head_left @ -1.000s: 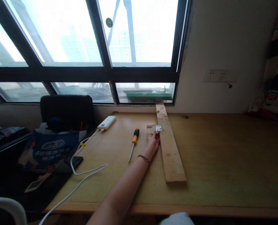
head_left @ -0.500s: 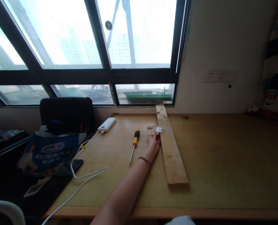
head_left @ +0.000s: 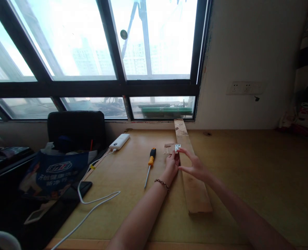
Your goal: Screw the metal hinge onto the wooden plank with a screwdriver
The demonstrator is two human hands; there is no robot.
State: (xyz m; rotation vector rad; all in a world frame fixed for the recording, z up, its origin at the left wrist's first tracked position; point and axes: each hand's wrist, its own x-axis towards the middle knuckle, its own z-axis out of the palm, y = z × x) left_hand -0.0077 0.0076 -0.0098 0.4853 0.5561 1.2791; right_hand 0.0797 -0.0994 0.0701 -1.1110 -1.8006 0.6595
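Observation:
My left hand (head_left: 172, 165) is closed at the near edge of a small wooden piece (head_left: 169, 149), its thumb up against the wood. A silver hinge (head_left: 178, 148) lies across that piece and the side of a long wooden board (head_left: 195, 194). Over the board, my right hand (head_left: 194, 165) has its thumb and index finger spread apart; the index fingertip is close to the hinge, and whether it touches I cannot tell. To the left of my left hand lies a screwdriver (head_left: 151, 161) with a black and yellow handle.
A white power bank (head_left: 119, 141) with a white cable (head_left: 96, 199) lies at the table's left side. Beyond that edge are a black chair (head_left: 77, 126) and a blue bag (head_left: 57, 173). The board's far end reaches the window wall (head_left: 148, 125).
My right hand has come in from the lower right to the hinge. My left hand stays at the small wooden piece. The whole view has shifted slightly.

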